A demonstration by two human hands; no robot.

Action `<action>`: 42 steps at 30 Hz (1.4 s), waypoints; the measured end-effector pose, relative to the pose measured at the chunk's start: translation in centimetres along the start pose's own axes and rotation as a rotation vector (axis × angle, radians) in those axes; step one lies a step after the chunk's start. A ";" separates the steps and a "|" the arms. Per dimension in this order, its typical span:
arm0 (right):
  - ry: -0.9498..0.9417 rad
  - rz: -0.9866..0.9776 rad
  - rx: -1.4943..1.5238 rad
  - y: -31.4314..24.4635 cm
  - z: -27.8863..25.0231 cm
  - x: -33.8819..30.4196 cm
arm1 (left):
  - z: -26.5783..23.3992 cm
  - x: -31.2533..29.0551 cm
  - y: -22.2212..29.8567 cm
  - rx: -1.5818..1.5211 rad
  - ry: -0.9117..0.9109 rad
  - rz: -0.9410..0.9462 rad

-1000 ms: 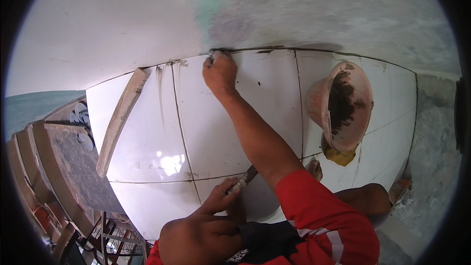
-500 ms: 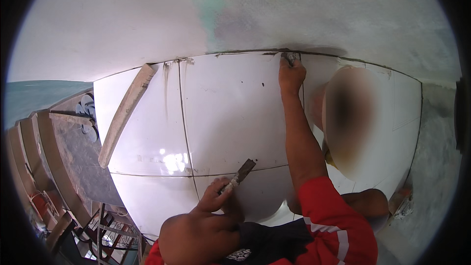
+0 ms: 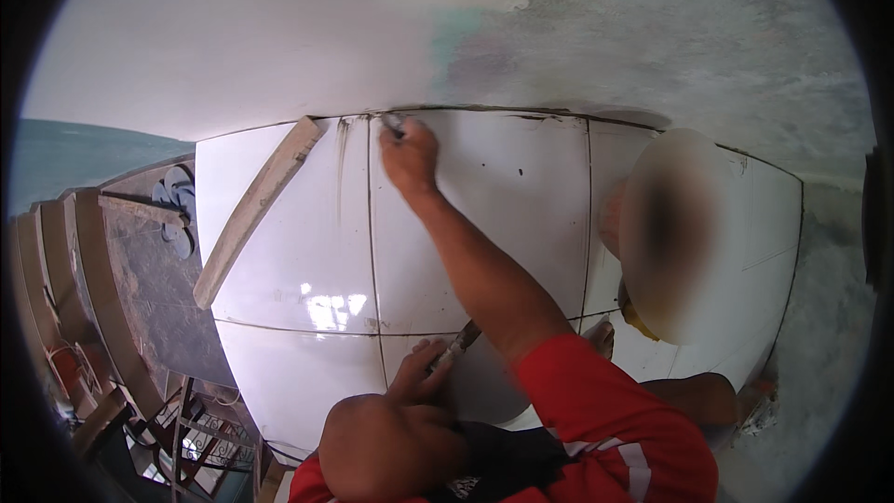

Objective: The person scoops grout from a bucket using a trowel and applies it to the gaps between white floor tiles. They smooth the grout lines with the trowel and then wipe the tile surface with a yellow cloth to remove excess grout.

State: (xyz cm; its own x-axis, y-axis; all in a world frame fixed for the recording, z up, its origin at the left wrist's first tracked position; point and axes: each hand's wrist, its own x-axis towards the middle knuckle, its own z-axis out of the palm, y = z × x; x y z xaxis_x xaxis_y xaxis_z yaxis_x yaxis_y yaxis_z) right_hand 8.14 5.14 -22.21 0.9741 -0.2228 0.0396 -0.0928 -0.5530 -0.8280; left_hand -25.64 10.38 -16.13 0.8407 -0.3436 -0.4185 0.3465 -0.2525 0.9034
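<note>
My right hand (image 3: 410,156) is closed around a small grey, crumpled-looking thing at the seam where the white floor tiles (image 3: 475,214) meet the wall. What exactly it holds is too small to make out. Nearer to me, my left hand (image 3: 419,371) grips a putty knife (image 3: 456,350) by its whitish, crusted handle. My right forearm partly covers the blade. Dark smears mark the tiles along the wall joint.
A wooden plank (image 3: 259,214) lies slantwise on the tiles at left. Grey slippers (image 3: 177,210) rest on the darker floor beyond, near brown steps (image 3: 86,270). At right is a large blurred round shape (image 3: 675,242) with something yellow (image 3: 640,319) beneath it. A patchy wall (image 3: 326,37) borders the far side.
My right hand has moved left along the wall joint, from near the right tile seam to the left one. My left hand keeps the putty knife; my right forearm now covers part of its blade.
</note>
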 end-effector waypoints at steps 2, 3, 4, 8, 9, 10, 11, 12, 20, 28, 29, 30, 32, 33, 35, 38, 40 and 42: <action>-0.050 0.106 0.203 3.3 -3.7 0.0 | 0.2 -0.3 -0.2 0.000 0.051 -0.013; -0.077 0.134 0.420 4.9 -6.4 -0.2 | 0.4 -0.3 -0.7 -0.037 0.062 -0.039; -0.201 0.331 0.537 3.5 -9.9 -1.1 | 0.4 -0.7 -1.8 -0.076 0.088 -0.078; -0.404 0.403 0.687 3.0 -18.4 -4.0 | -0.4 0.2 -1.0 -0.547 0.146 -0.376; -0.468 0.411 0.701 3.4 -19.2 -4.8 | -1.2 0.8 0.1 -0.587 0.155 -0.405; -0.516 0.354 0.636 3.0 -19.7 -5.5 | -2.2 1.4 1.7 -0.629 0.163 -0.437; -0.564 0.299 0.572 2.2 -20.2 -6.4 | -2.9 1.7 2.8 -0.671 0.172 -0.473; -0.616 0.242 0.511 1.4 -20.4 -7.3 | -3.4 1.9 3.1 -0.703 0.178 -0.441; -0.479 -0.895 -0.160 -0.7 -20.0 -12.4 | -6.9 2.2 9.0 -0.923 0.256 -0.441; -0.538 -0.961 -0.170 0.9 -22.1 -13.5 | -8.3 1.6 9.1 -1.004 0.258 -0.376; -0.572 -0.948 -0.146 1.3 -22.5 -13.5 | -8.5 1.6 9.2 -0.968 0.259 -0.368; -0.608 -0.935 -0.123 1.1 -22.7 -13.4 | -8.5 1.6 9.2 -0.935 0.261 -0.362; -0.551 -0.689 0.035 0.7 -23.1 -12.8 | -8.6 1.8 9.4 -0.810 0.270 -0.369; -0.520 -0.561 0.107 0.1 -23.4 -12.4 | -8.6 2.0 9.6 -0.721 0.270 -0.384; -0.640 -0.382 0.171 -1.1 -23.4 -11.2 | -8.3 1.9 10.1 -0.582 0.263 -0.400; -0.762 -0.334 0.195 -1.4 -22.9 -11.0 | -8.1 2.1 10.6 -0.473 0.241 -0.369; -0.863 -0.303 0.209 -1.7 -23.0 -11.3 | -7.9 2.1 10.3 -0.446 0.242 -0.340; -0.960 -0.119 0.307 -1.5 -23.1 -11.0 | -8.0 2.4 10.3 -0.444 0.269 -0.339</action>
State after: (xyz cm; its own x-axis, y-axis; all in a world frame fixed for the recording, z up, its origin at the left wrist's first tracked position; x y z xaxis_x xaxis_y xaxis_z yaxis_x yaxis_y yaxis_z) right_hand -7.17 -10.16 -8.45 0.7403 0.6340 -0.2235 -0.0593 -0.2696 -0.9611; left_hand -16.75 14.22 -7.05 0.7089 -0.0554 -0.7031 0.7042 0.1126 0.7010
